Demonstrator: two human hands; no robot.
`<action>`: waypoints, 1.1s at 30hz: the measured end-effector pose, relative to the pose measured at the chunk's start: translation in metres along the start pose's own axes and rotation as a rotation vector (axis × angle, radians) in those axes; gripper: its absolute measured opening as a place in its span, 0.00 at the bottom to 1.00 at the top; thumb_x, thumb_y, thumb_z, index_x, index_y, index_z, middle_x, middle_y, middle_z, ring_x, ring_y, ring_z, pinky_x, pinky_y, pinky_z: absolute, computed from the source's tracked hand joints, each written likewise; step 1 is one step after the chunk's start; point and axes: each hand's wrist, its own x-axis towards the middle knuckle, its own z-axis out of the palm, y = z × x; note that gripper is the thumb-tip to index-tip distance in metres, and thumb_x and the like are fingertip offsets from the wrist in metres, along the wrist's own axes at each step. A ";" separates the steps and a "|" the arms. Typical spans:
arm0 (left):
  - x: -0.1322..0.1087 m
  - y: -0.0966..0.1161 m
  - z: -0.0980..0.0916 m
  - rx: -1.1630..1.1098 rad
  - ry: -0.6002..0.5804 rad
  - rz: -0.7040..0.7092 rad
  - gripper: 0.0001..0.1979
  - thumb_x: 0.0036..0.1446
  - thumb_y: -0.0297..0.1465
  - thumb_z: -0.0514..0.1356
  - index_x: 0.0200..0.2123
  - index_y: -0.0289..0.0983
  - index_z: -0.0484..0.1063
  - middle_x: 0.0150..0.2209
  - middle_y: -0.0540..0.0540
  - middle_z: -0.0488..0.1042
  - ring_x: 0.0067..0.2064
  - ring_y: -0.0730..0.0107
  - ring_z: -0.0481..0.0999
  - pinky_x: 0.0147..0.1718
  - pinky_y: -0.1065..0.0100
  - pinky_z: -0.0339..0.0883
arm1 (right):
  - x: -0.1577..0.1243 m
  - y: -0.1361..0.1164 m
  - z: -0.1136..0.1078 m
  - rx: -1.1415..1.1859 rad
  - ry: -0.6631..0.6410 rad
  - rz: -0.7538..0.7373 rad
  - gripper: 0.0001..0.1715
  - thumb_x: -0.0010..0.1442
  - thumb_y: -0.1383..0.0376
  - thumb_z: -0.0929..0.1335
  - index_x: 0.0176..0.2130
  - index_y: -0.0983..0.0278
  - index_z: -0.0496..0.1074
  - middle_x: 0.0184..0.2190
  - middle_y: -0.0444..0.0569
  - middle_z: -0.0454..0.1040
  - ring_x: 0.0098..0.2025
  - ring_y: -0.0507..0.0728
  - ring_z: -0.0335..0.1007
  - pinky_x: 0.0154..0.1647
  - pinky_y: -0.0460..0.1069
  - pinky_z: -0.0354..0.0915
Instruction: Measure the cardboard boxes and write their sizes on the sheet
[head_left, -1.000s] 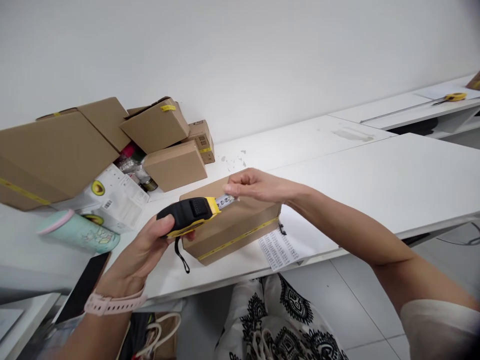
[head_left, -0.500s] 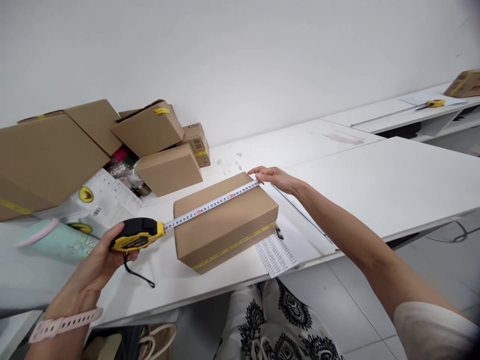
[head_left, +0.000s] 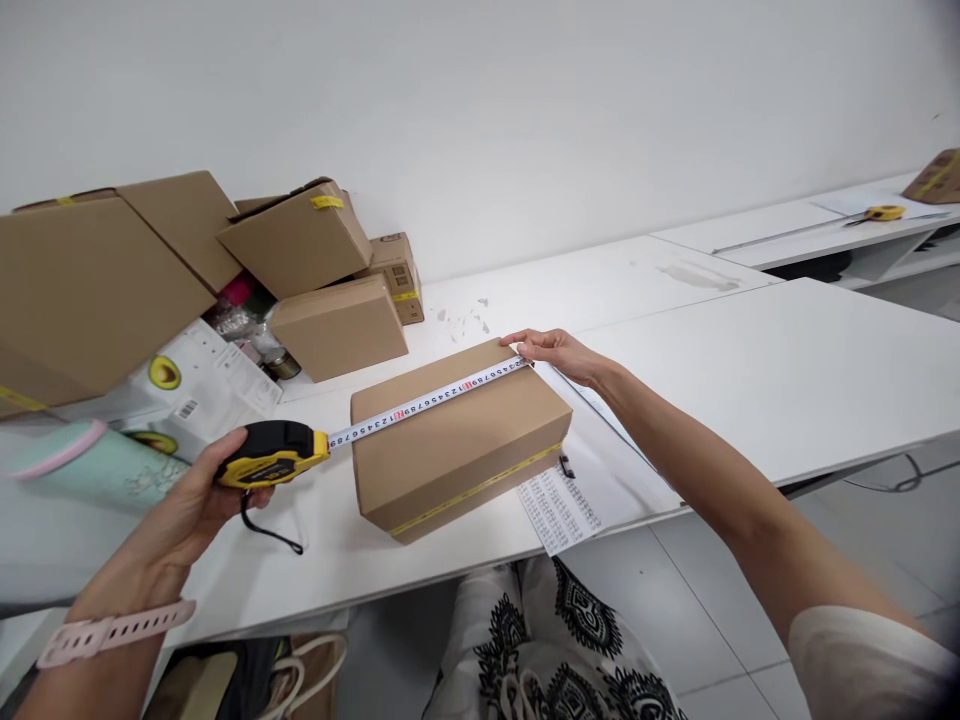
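A closed cardboard box with yellow tape along its side stands on the white table. My left hand grips a yellow and black tape measure just left of the box, its black wrist strap hanging down. The white blade is drawn out across the box's top face. At the far right edge of that face, my right hand pinches the blade's end, the index finger reaching over the box corner. Under the box's right side lies a printed sheet with a small black clip on it.
Several cardboard boxes are piled at the left, beside avocado-print packaging and a mint green bottle. Farther right, another tape measure and a box rest on a shelf. A bag is below the table's front left.
The view has shifted a little. Both hands hold the blade across the box much as before, with slightly more blade showing near the case.
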 end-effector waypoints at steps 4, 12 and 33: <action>0.001 0.002 -0.002 0.020 -0.006 -0.012 0.23 0.54 0.51 0.65 0.40 0.37 0.81 0.29 0.47 0.82 0.30 0.56 0.82 0.14 0.71 0.69 | 0.001 -0.001 -0.001 0.001 -0.003 0.017 0.19 0.54 0.49 0.77 0.30 0.62 0.80 0.63 0.53 0.72 0.59 0.64 0.68 0.65 0.64 0.59; -0.001 0.015 0.005 0.056 0.011 -0.076 0.25 0.48 0.52 0.65 0.38 0.35 0.79 0.29 0.46 0.81 0.29 0.60 0.79 0.16 0.71 0.65 | 0.002 0.000 0.002 -0.001 0.011 0.035 0.17 0.52 0.55 0.79 0.40 0.59 0.81 0.62 0.53 0.74 0.61 0.64 0.70 0.65 0.65 0.61; -0.024 0.027 0.014 0.069 -0.175 -0.006 0.23 0.65 0.45 0.60 0.44 0.28 0.74 0.29 0.49 0.78 0.29 0.72 0.72 0.22 0.78 0.61 | 0.004 0.009 -0.001 -0.090 0.019 0.045 0.20 0.49 0.47 0.79 0.38 0.54 0.83 0.61 0.50 0.74 0.68 0.70 0.62 0.67 0.67 0.59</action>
